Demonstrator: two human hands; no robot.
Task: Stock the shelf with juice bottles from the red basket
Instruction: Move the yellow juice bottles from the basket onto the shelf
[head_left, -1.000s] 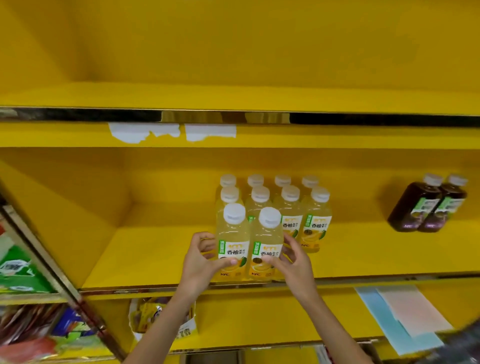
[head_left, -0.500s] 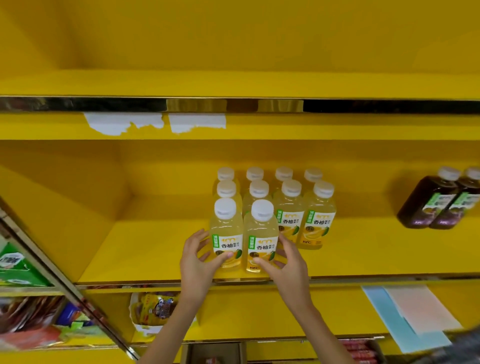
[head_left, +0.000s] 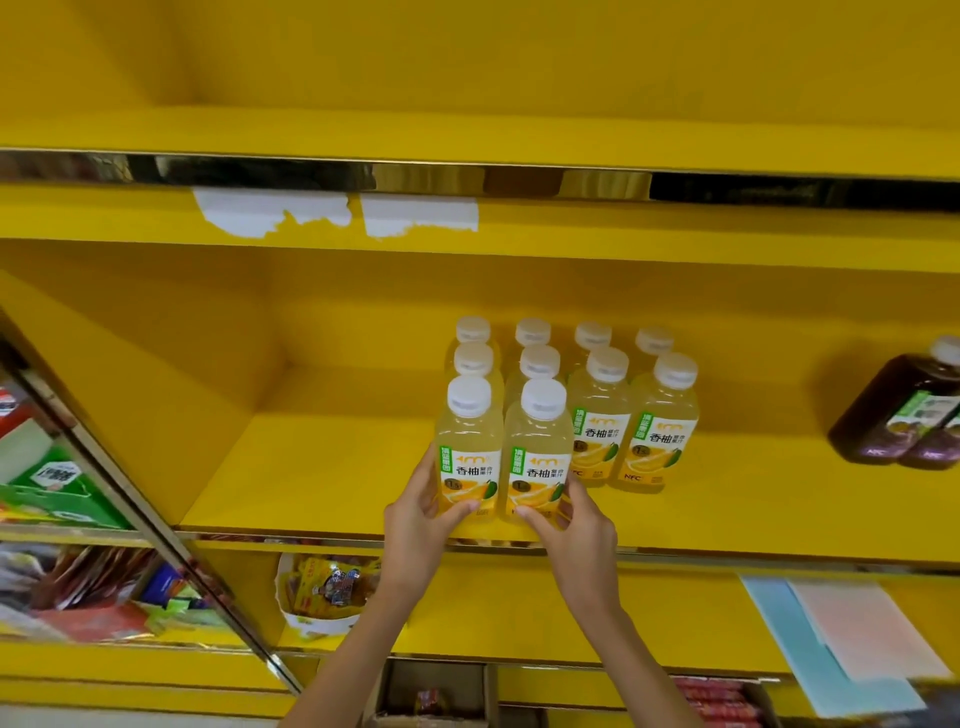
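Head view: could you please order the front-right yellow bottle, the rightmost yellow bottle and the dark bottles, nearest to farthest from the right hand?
1. Front-right yellow bottle, gripped by the right hand.
2. Rightmost yellow bottle, just right, one row back.
3. Dark bottles, far right on the shelf.

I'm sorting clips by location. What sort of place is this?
Most likely a shop or convenience store aisle. Yellow display shelving holds identical pale juice bottles in neat rows with labels facing out. Dark juice bottles stand further right, and packaged snacks sit on the shelf below.
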